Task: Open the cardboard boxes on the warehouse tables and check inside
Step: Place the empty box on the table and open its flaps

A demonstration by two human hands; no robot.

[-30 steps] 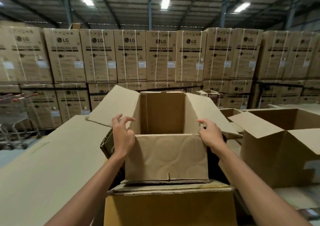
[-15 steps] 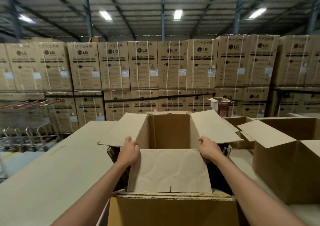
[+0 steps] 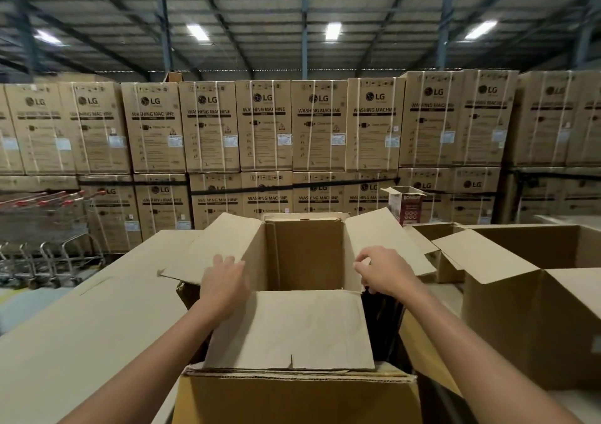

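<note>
Brown cardboard covers the table (image 3: 81, 326) at your left, and nearest to you stands a plain carton (image 3: 292, 401) with a ragged top edge. Directly behind it is the cardboard box (image 3: 305, 251) that you are checking. Its flaps are folded outward, and the near flap (image 3: 289, 329) hangs down toward you.

Your left hand (image 3: 222, 282) lies with straight fingers on the left flap (image 3: 221, 248) and presses it. Your right hand (image 3: 383, 274) curls its fingers around the near edge of the right flap (image 3: 387, 241).

From this angle only the inner back wall shows and the bottom is hidden, so I judge the check is not yet complete. Push both side flaps down evenly, far enough that they do not spring up, then lean over the opening. Take care that the box does not slide.

At your right stands another open box (image 3: 533, 319), and farther off a small printed carton (image 3: 406, 205). Beyond are shopping trolleys (image 3: 42, 228) at the left and a wall of strapped LG washing machine cartons (image 3: 263, 124).
</note>
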